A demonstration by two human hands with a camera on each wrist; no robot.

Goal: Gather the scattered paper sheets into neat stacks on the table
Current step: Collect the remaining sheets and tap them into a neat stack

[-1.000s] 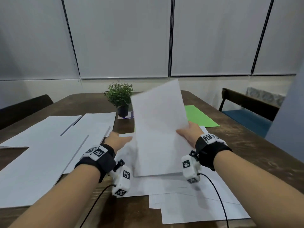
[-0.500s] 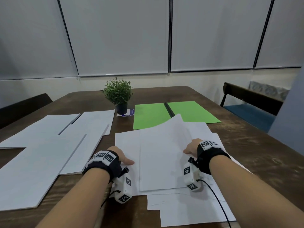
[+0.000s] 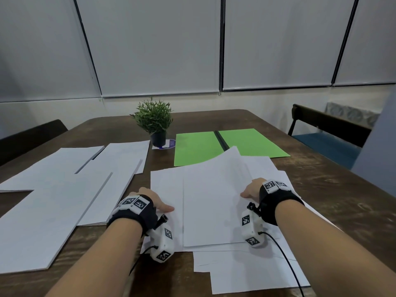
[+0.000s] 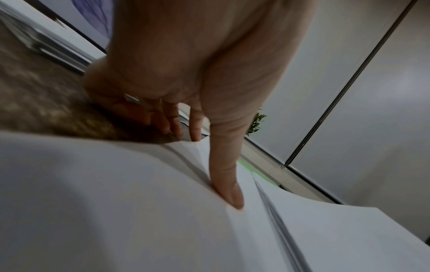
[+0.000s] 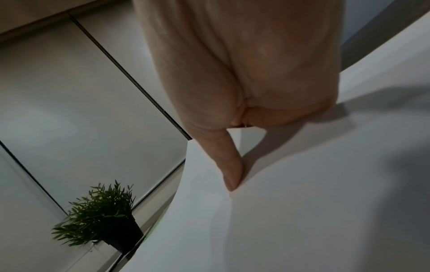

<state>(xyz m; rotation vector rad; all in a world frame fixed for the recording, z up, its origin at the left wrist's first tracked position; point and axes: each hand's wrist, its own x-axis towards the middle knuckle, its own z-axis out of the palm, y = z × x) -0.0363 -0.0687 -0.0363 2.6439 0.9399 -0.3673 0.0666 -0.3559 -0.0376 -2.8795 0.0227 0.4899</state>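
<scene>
Hands on white paper pile (image 3: 212, 202) — wooden table (image 3: 334, 189).
I see left hand (image 3: 154, 200) pinching pile's left edge — thumb on top; right hand (image 3: 251, 188) pinching the top sheet's right edge.

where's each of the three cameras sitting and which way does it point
Head: worn on the head, looking forward and down the table; both forearms, left hand, right hand.
Left wrist: along the left hand, its thumb on the white sheets.
Right wrist: along the right hand, thumb on paper.
Shared: the potted plant shows in all three.
</scene>
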